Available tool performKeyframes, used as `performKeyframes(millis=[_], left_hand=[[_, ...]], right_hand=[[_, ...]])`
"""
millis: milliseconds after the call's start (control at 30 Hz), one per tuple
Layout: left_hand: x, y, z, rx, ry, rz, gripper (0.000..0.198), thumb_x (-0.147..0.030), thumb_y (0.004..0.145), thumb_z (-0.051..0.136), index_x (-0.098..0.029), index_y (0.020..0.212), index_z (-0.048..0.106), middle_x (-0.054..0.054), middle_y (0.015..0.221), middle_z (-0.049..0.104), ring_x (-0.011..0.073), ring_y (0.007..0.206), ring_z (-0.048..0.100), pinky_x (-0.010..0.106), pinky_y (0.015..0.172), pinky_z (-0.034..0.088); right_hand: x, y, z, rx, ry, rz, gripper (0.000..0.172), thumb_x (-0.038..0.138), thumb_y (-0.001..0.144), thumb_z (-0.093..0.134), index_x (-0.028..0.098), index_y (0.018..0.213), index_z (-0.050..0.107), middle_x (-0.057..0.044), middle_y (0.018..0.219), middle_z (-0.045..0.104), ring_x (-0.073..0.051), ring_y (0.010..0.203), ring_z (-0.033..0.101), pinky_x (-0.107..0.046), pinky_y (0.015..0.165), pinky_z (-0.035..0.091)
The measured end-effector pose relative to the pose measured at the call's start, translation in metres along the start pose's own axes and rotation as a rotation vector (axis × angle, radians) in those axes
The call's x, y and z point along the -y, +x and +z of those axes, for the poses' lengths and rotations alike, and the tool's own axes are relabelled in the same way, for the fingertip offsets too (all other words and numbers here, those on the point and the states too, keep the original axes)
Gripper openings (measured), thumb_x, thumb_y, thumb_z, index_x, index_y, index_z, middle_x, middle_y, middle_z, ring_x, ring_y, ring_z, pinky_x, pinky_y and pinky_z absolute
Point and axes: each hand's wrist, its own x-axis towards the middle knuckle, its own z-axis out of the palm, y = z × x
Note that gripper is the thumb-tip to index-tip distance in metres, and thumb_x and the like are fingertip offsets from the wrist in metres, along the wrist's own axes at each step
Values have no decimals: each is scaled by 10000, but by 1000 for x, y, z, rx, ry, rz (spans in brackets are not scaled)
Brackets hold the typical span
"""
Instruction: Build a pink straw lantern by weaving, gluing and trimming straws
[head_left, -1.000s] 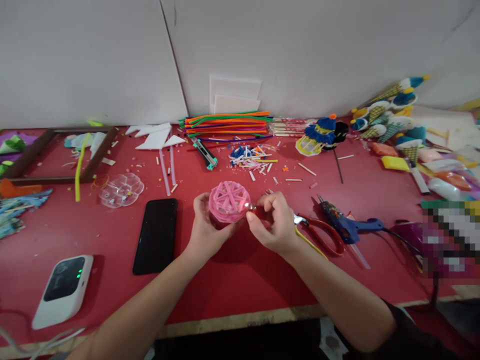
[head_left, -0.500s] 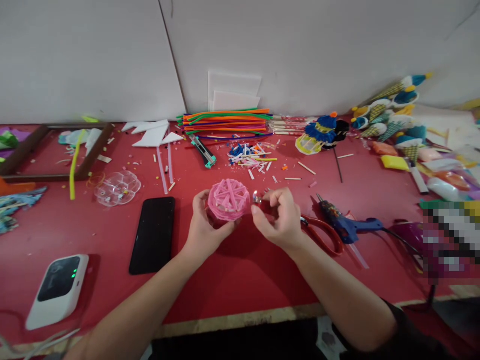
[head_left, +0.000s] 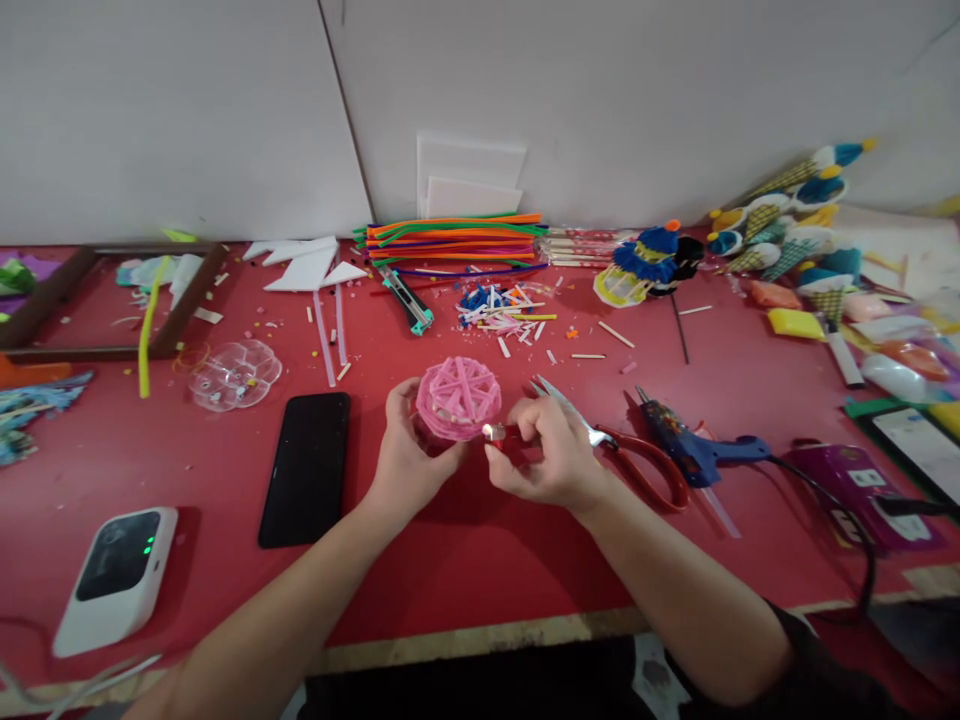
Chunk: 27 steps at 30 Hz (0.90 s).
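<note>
In the middle of the head view, a pink round piece (head_left: 459, 395) shows spokes crossing its top and strands wound about its side, like a small basket. My left hand (head_left: 412, 445) grips it from the left, with thumb and fingers curled around it. My right hand (head_left: 551, 450) holds a lighter (head_left: 495, 433), its bright metal end turned left towards the lower right edge of the pink piece. Most of the lighter's body is hidden by my fingers. Partly behind my right hand lie red-handled scissors (head_left: 652, 475).
A blue glue gun (head_left: 694, 448) lies to the right, its cable running past a purple box (head_left: 862, 490). A black phone (head_left: 306, 470) and a white device (head_left: 116, 580) are on the left. Behind are a cutter (head_left: 409, 300), coloured pipe cleaners (head_left: 454, 243) and scattered offcuts (head_left: 502, 312).
My right hand has moved left and slightly down, bringing the lighter's end close to the pink piece. The upright flame seen earlier no longer shows clearly. My left hand is nearly still.
</note>
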Motion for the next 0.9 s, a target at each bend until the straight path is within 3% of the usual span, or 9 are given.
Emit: performKeyframes(millis=[200, 367, 500, 667, 767, 900], left_hand=[[-2, -1, 2, -8, 11, 1, 761, -266, 581, 852, -248, 1209, 423, 121, 1343, 555, 249, 1144, 666, 397, 976, 559], [-5, 0, 2, -11, -69, -11, 736, -259, 606, 852, -248, 1229, 461, 111, 1342, 598, 259, 1190, 654, 396, 1006, 550], [-5, -3, -3, 23, -224, -110, 614, -268, 663, 818, -245, 1223, 566, 74, 1282, 666, 251, 1204, 643, 379, 1053, 516], [-4, -8, -7, 195, -340, -257, 635, -222, 640, 817, -264, 1243, 621, 37, 1151, 717, 216, 1030, 686, 327, 907, 564], [-9, -9, -5, 258, -266, -227, 703, -274, 615, 890, -238, 1246, 581, 71, 1212, 698, 234, 1077, 680, 363, 953, 562], [-14, -8, 0, 140, -79, -105, 674, -348, 576, 931, -211, 1121, 560, 84, 1121, 705, 265, 1044, 698, 431, 956, 575]], right_hand=[[-2, 2, 0, -135, -13, 375, 352, 342, 796, 674, 268, 797, 330, 93, 647, 433, -54, 442, 375, -191, 411, 325], [-1, -2, 0, -73, 133, 388, 371, 347, 766, 733, 260, 808, 375, 87, 659, 489, -53, 452, 390, -195, 429, 344], [-2, -2, 1, -63, 295, 499, 391, 416, 767, 786, 258, 944, 475, 54, 722, 559, -106, 560, 522, -214, 468, 413], [-1, 0, 1, -13, 381, 492, 229, 397, 877, 681, 247, 948, 524, 46, 695, 543, -108, 548, 485, -228, 474, 388], [3, 0, -1, 56, 373, 456, 234, 384, 863, 695, 243, 918, 516, 63, 650, 512, -95, 498, 431, -226, 444, 338], [5, -1, -4, 126, 374, 383, 257, 389, 837, 718, 240, 896, 518, 58, 664, 527, -90, 500, 429, -228, 451, 345]])
